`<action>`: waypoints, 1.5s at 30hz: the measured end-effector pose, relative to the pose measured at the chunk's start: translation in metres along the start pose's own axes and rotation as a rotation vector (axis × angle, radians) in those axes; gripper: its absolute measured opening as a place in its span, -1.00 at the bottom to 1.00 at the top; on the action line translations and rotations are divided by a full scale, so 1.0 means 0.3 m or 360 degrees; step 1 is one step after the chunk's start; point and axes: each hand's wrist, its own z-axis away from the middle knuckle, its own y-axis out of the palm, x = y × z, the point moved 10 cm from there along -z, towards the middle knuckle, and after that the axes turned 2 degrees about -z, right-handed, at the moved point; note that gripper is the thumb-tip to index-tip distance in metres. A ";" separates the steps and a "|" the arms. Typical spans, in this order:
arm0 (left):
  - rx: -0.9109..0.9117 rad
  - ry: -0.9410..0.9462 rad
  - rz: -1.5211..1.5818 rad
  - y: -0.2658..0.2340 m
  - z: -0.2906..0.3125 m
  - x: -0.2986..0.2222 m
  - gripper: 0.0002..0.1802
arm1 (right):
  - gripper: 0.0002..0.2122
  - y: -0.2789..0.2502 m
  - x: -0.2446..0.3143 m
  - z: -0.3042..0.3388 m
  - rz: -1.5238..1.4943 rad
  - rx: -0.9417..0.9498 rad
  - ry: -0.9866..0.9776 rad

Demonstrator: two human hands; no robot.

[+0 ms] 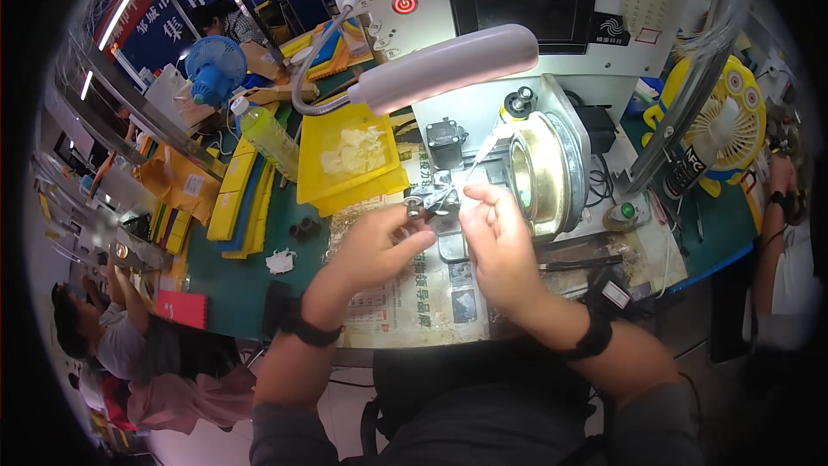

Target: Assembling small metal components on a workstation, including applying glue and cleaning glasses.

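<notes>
Both my hands work at the front of a small metal fixture (442,194) on the machine, under a white syringe-like nozzle (487,148) that slants down toward it. My left hand (373,244) is curled at the fixture's left side, fingertips against a small metal part (414,204); what it grips there is too small to name. Close by on the right, my right hand (500,246) has thumb and forefinger drawn together near the nozzle's lower end. Anything between those fingertips cannot be made out. A large brass-coloured wheel (526,177) stands just beyond the right hand.
A white lamp (448,65) hangs over the fixture. To the left are a yellow tray (349,155) with pale scraps, a green bottle (266,138) and a blue fan (213,69). Tweezers (582,264) lie right of my hand; a yellow fan (716,121) stands farther right. Other people sit nearby.
</notes>
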 end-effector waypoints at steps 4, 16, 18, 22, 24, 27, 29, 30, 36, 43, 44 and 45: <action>-0.0191 0.0165 -0.0259 0.070 -0.023 0.046 -0.69 | -0.85 0.008 -0.018 -0.066 -0.0190 -0.0176 -0.0050; -0.0322 0.0360 -0.0407 -0.037 0.000 -0.027 -0.76 | -0.84 -0.019 -0.022 -0.069 -0.0164 -0.0389 -0.0073; -0.0307 0.0287 -0.0356 -0.078 0.021 -0.055 -0.81 | -0.84 -0.013 -0.014 -0.035 -0.0186 -0.0313 0.0004; -0.0528 0.0287 -0.0379 -0.150 0.119 -0.168 -0.91 | -0.86 -0.024 -0.044 0.155 -0.0191 -0.0119 0.0226; -0.0423 0.0390 -0.0039 -0.075 0.111 -0.264 -0.88 | -0.87 -0.027 -0.029 0.160 -0.0284 -0.0085 0.0220; -0.0331 0.0541 0.0049 0.006 0.059 -0.324 -0.92 | -0.88 -0.016 -0.011 0.144 -0.0395 -0.0074 0.0181; -0.0362 0.0566 0.0007 0.016 0.049 -0.320 -0.91 | -0.88 -0.011 -0.008 0.139 -0.0409 -0.0096 0.0159; -0.0398 0.0586 -0.0038 0.021 0.045 -0.318 -0.91 | -0.88 -0.017 -0.013 0.139 -0.0465 -0.0141 0.0165; -0.0648 0.0699 0.0026 0.031 0.063 -0.296 -0.92 | -0.87 -0.050 -0.014 0.145 -0.0551 -0.0159 0.0169; -0.0669 0.0808 0.0029 0.030 0.069 -0.307 -0.89 | -0.86 -0.032 -0.009 0.142 -0.0423 -0.0106 0.0252; -0.0668 0.0806 0.0030 0.030 0.068 -0.307 -0.89 | -0.86 -0.031 -0.011 0.141 -0.0423 -0.0107 0.0254; -0.0676 0.0834 0.0000 0.030 0.070 -0.313 -0.88 | -0.89 -0.033 -0.009 0.141 -0.0441 -0.0123 0.0240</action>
